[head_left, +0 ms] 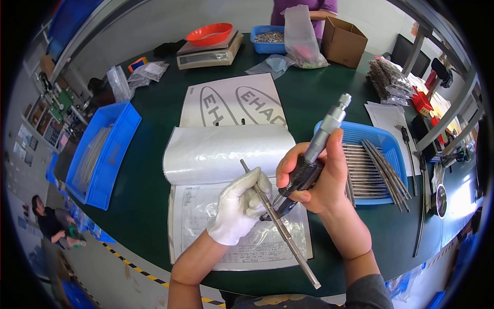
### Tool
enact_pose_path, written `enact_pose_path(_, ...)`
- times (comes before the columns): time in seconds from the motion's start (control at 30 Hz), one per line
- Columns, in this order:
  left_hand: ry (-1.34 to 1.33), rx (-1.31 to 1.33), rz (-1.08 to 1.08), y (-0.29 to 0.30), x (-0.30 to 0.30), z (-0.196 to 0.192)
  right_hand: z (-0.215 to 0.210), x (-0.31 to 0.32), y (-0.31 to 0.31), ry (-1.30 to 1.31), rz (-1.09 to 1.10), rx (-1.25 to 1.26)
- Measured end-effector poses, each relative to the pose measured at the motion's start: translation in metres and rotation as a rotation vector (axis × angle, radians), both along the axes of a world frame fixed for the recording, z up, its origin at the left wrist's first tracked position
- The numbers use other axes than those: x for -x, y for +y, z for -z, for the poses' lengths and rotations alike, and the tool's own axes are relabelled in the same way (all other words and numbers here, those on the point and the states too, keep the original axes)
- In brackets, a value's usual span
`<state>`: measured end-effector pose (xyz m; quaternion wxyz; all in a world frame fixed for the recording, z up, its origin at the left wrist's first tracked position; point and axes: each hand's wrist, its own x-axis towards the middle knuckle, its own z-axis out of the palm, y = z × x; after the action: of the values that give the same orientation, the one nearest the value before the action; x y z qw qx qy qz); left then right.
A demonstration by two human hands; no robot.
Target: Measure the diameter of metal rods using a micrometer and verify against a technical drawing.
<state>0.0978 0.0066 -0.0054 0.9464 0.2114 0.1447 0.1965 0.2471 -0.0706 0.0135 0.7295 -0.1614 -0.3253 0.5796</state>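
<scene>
My left hand [239, 203], in a white glove, grips a thin stepped metal rod [285, 234] that slants from upper left to lower right. Bare, my right hand [329, 180] is wrapped round a micrometer [309, 167] with a black frame and a silver barrel pointing up and right. The micrometer's lower end meets or overlaps the rod just right of the gloved fingers; whether its jaws touch the rod I cannot tell. Below both hands lies an open binder [195, 221] with a printed sheet under clear plastic.
Right of my right hand, a light-blue basket [399, 170] holds several metal rods [368, 172]. A blue bin [116, 154] stands at left. Farther back are a scale [206, 57] with a red tray [208, 34], a blue basket of small parts [268, 47], a carton [343, 41] and a person in purple [329, 7].
</scene>
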Motion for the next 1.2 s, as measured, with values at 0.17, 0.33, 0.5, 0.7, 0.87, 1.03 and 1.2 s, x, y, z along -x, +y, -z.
enact_pose_path(0.17, 0.097, -0.041, -0.045, -0.002, -0.002, 0.001, -0.001, 0.002, 0.002, -0.047, 0.014, 0.046)
enact_pose_path(0.33, 0.072, 0.01, -0.061, 0.002, -0.001, 0.004, 0.001, -0.001, 0.004, -0.075, -0.002, 0.056)
enact_pose_path(0.5, 0.062, 0.037, -0.055, 0.003, -0.001, 0.004, -0.001, -0.002, 0.004, -0.082, 0.007, 0.122)
enact_pose_path(0.7, 0.134, 0.003, -0.101, 0.0, 0.002, 0.0, -0.003, 0.0, 0.005, 0.056, -0.04, 0.121)
enact_pose_path(0.87, 0.148, -0.034, -0.096, -0.002, -0.001, 0.001, -0.008, 0.001, 0.002, 0.076, -0.003, 0.188)
enact_pose_path(1.03, 0.087, 0.005, -0.044, 0.0, 0.0, 0.001, -0.006, 0.002, 0.002, 0.061, -0.002, 0.155)
enact_pose_path(1.2, 0.101, -0.06, -0.071, -0.004, -0.003, 0.005, 0.005, -0.002, 0.004, 0.058, -0.008, 0.052)
